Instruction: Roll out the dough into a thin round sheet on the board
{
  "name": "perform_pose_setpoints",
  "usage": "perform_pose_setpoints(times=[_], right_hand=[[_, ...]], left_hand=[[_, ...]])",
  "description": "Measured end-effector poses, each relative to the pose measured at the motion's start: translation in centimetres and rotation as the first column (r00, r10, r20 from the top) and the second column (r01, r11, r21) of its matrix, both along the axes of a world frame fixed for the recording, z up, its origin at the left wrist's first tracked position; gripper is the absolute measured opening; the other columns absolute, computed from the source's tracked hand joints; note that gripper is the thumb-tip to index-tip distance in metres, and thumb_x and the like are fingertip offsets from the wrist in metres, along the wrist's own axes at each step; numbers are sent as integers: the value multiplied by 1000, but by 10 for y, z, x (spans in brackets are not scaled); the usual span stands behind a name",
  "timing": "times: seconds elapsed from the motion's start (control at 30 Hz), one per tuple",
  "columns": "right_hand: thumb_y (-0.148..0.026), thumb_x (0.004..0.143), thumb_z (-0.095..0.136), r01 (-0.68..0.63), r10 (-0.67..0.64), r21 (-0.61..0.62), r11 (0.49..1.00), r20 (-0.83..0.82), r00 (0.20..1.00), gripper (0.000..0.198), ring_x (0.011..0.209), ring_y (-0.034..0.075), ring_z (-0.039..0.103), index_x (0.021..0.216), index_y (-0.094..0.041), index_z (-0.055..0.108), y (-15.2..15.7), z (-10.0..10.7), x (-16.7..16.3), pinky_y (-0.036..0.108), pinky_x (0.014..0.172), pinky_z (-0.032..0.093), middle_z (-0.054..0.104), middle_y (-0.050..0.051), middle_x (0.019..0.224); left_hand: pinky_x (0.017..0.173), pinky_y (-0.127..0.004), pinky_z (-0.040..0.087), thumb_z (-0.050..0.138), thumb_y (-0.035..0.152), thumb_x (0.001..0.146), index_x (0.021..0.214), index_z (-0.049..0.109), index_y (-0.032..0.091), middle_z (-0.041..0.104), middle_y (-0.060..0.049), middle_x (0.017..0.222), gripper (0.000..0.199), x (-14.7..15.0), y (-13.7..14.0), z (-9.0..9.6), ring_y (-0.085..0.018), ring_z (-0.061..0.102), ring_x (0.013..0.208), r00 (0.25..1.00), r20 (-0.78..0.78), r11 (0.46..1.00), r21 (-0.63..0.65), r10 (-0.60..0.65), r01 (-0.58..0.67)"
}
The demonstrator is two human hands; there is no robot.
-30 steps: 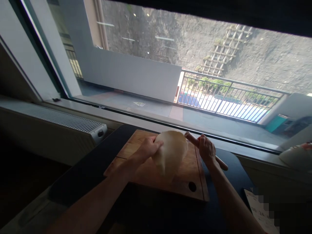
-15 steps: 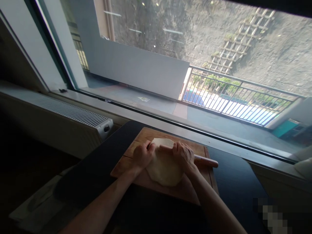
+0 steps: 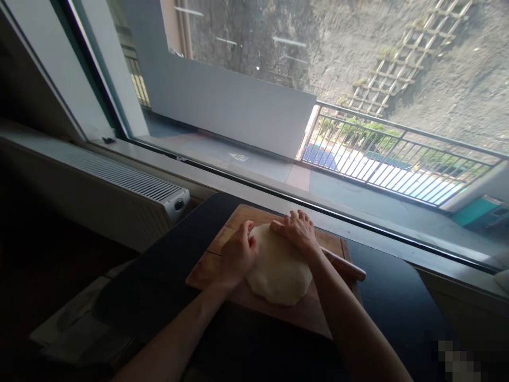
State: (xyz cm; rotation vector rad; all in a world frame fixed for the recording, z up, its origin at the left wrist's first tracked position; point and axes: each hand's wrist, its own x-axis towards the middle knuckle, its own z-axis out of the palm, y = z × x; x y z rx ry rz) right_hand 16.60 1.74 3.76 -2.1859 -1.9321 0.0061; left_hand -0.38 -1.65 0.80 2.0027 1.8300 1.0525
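A round, flattened sheet of pale dough (image 3: 278,273) lies on a wooden board (image 3: 207,268). At its left edge my left hand (image 3: 239,252) is closed, fingers curled around the rim of the dough; the exact grip is partly hidden. My right hand (image 3: 299,232) rests with fingers stretched out flat over a wooden rolling pin (image 3: 344,263), palm pressing on it. The pin lies slantwise across the upper right part of the dough, its far right end sticking out past the board.
The board rests on a dark table (image 3: 392,286) with rounded corners. Behind it runs a windowsill (image 3: 262,197) below a large window. A white radiator (image 3: 131,185) stands to the left, close to the table's edge. Pale items (image 3: 71,323) lie in shadow at the lower left.
My right hand has gone from gripping the rolling pin to lying flat on it, fingers extended away from me. The pin has shifted slightly away. My left hand stays at the dough's left edge.
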Motion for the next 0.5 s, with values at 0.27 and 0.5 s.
perform_pose_setpoints(times=[0.27, 0.5], right_hand=[[-39, 93, 22, -262, 251, 96, 960, 110, 962, 53, 136, 22, 13, 138, -12, 30, -78, -27, -22, 38, 108, 14, 23, 12, 147], [-48, 93, 16, 10, -12, -108, 994, -18, 1000, 54, 133, 28, 21, 133, -20, 38, 12, 0, 1, 51, 100, 22, 26, 13, 145]], left_hand=[[64, -25, 41, 42, 25, 84, 117, 45, 24, 65, 1, 89, 34, -3, 4, -4, -16, 61, 80, 995, 95, 1000, -13, -13, 14], [64, -24, 41, 42, 25, 83, 115, 47, 22, 64, 0, 85, 32, -6, 1, 2, -15, 60, 76, 991, 129, 999, -42, -25, 31]])
